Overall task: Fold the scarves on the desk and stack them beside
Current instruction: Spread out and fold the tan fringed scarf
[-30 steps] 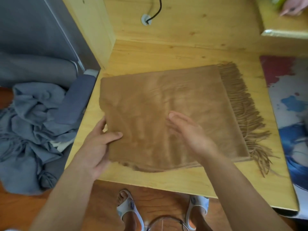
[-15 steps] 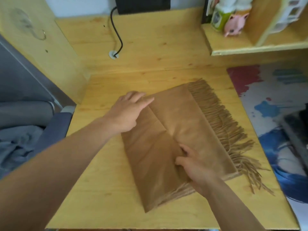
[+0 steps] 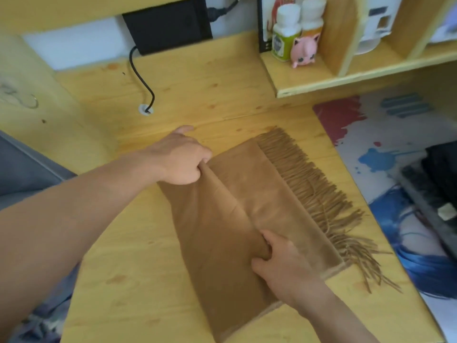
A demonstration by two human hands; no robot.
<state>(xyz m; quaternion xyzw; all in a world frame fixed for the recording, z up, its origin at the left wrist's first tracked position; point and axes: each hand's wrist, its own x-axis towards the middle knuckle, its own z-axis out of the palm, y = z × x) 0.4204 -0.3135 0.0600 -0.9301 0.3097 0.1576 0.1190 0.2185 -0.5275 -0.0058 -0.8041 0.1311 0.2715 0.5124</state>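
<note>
Pale pine boards are forming the desk, which is filling most of the view and running back to a low shelf at the upper right. One printed desk mat, splashed with red and blue, is lying along the desk's right side. One tan scarf is lying near the middle of the desk, partly folded, with its left flap lying over the rest and its single fringed edge trailing toward the mat. The left hand is gripping the far end of the flap with curled fingers, while the right hand is pinching the near end between thumb and fingers. Two white-capped bottles are standing side by side on the shelf, with one pink figurine in front of them. One black cable is dropping into a round hole in the desk.
</note>
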